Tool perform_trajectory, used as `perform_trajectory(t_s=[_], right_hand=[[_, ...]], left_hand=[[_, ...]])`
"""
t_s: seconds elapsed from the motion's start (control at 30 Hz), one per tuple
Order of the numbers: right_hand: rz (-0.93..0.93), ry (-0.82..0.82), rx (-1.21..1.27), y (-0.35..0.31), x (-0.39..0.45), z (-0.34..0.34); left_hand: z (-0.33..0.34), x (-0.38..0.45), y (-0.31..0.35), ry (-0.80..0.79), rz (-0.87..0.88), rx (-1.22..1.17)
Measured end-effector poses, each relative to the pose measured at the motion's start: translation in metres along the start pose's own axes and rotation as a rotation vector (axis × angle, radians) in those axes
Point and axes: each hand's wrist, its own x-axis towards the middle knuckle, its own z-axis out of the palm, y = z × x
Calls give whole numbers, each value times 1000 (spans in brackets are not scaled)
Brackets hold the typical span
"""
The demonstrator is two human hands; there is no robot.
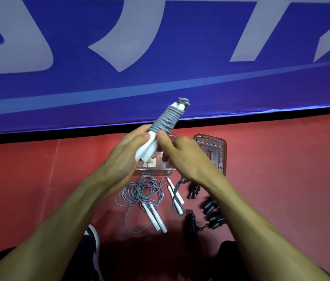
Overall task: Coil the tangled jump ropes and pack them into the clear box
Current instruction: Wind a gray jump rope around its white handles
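both hands, left hand [127,151] and right hand [182,157], grip a coiled grey jump rope [165,120] above the clear box [160,169] on the red floor [281,159].

- Coiled jump rope [165,126]: grey cord wound tightly around two white handles, tilted, held above the box.
- Clear box [156,169]: open, on red floor.
- Tangled grey rope [139,191]: loose, white handles, just before the box.

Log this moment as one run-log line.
left hand: holds wound rope | right hand: pinches it | clear box: open | loose rope: floor
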Motion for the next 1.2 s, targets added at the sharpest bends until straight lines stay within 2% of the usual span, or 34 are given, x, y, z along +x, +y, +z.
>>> perform_trajectory(t_s=[0.17, 0.43, 0.57, 0.67, 0.73, 0.83, 0.93, 1.0, 1.13, 1.2], right_hand=[[59, -10, 32, -3, 0, -2], [-132, 67, -12, 2, 4, -1], [-75, 29, 114, -4, 3, -1], [-33, -7, 229, -9, 0, -4], [-38, -11, 185, -9, 0, -3], [-87, 8, -37, -4, 0, 4], [-28, 13, -98, 0, 0, 6], [-5, 9, -85, 0, -1, 3], [2, -8, -35, -1, 1, -2], [-8, -12, -26, 0, 3, -1]], left_hand=[[0, 2, -1, -93, 71, 51], [-11, 5, 0, 42, 139, 217], [-5, 3, 3, 120, 149, 213], [-2, 1, 4, 69, 170, 197], [-3, 1, 2, 51, 142, 208], [-6, 0, -6, 89, 97, 403], [-7, 1, -11, 162, 80, 645], [-8, 3, -12, 128, 59, 550], [0, 4, -6, 20, -48, 73], [5, 3, -2, 22, -79, -64]])
